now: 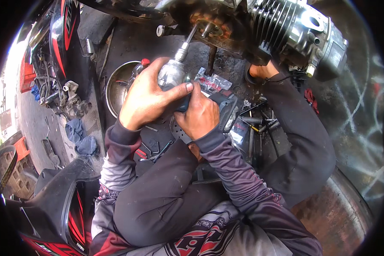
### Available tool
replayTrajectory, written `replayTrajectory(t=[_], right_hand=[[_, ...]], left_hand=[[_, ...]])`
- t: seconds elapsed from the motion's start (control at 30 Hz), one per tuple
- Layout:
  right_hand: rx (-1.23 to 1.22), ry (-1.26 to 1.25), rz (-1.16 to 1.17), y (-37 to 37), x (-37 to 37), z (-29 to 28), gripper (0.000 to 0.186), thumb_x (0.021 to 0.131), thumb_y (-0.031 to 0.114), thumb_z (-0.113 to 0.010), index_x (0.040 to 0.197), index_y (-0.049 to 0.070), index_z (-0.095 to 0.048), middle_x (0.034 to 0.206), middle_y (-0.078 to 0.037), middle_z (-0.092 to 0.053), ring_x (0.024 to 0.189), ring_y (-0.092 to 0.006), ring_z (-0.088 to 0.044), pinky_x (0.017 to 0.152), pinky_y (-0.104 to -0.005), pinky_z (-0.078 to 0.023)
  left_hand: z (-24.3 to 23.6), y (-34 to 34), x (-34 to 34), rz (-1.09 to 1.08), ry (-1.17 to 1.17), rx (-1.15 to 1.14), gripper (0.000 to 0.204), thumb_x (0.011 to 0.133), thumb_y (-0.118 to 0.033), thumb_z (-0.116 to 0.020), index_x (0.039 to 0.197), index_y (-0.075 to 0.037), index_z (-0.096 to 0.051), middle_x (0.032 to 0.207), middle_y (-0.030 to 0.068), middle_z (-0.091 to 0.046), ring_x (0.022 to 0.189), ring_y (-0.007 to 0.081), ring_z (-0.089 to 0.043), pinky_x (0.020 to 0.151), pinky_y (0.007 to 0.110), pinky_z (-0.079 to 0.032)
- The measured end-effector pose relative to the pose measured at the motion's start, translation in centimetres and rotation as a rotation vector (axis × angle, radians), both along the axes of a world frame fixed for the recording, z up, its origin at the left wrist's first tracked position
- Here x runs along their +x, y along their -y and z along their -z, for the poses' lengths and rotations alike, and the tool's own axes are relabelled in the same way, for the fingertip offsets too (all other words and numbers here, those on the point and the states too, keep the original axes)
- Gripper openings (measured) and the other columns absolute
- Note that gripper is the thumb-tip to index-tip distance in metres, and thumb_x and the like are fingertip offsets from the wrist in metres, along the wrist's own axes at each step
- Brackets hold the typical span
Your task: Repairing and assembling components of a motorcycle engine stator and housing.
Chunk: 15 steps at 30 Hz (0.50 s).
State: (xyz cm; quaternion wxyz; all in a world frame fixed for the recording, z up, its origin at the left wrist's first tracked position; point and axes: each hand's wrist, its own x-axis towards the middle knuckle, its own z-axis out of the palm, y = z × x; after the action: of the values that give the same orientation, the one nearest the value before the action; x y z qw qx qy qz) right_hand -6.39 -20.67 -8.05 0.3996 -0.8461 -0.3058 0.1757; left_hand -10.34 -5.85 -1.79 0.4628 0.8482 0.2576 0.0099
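Note:
My left hand [144, 97] is wrapped round the silver nose of a power driver [170, 75], its thumb reaching across toward my other hand. Behind it, my right hand [200, 112] is closed round the tool's dark body, which it partly hides. A long bit [192, 34] sticks out of the driver's chuck. Its tip is at the round opening with orange-brown parts on the engine [213, 29]; whether it sits in a screw, I cannot tell. The engine's finned cylinder [274, 26] extends to the right.
A metal bowl [111, 90] with a red-capped bottle [141, 66] stands left of my hands. Loose wrenches and sockets [260, 123] lie on the right, hex keys [154, 149] near my knee. Black-and-red motorcycle panels [63, 47], a carburetor [74, 102] and a blue cloth [80, 137] are farther left.

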Motion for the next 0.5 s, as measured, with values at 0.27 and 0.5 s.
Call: replayTrajectory(t=[0.27,0.5], right_hand=[[-0.013,-0.002,-0.036,-0.4,0.6,-0.1,0.059,0.062,0.014,-0.079,0.111,-0.002,-0.052,0.08,-0.022,-0.065,0.073,-0.0434,-0.065,0.065,-0.0491,-0.053],[-0.115,0.025,-0.076,-0.1,1.0,-1.4,0.088,0.066,0.016,-0.082,0.136,-0.003,-0.032,0.085,-0.028,-0.065,0.078,-0.045,-0.065,0.07,-0.0501,-0.053]], left_hand=[[-0.3,-0.5,0.6,0.056,0.02,-0.076,0.055,0.077,-0.027,-0.081,0.116,0.003,-0.057,0.09,0.0098,-0.065,0.082,0.0146,-0.061,0.077,0.031,-0.049],[0.4,-1.4,0.4,0.073,0.02,-0.092,0.066,0.079,-0.033,-0.079,0.127,0.004,-0.053,0.098,0.0139,-0.066,0.091,0.0179,-0.062,0.083,0.032,-0.049]])
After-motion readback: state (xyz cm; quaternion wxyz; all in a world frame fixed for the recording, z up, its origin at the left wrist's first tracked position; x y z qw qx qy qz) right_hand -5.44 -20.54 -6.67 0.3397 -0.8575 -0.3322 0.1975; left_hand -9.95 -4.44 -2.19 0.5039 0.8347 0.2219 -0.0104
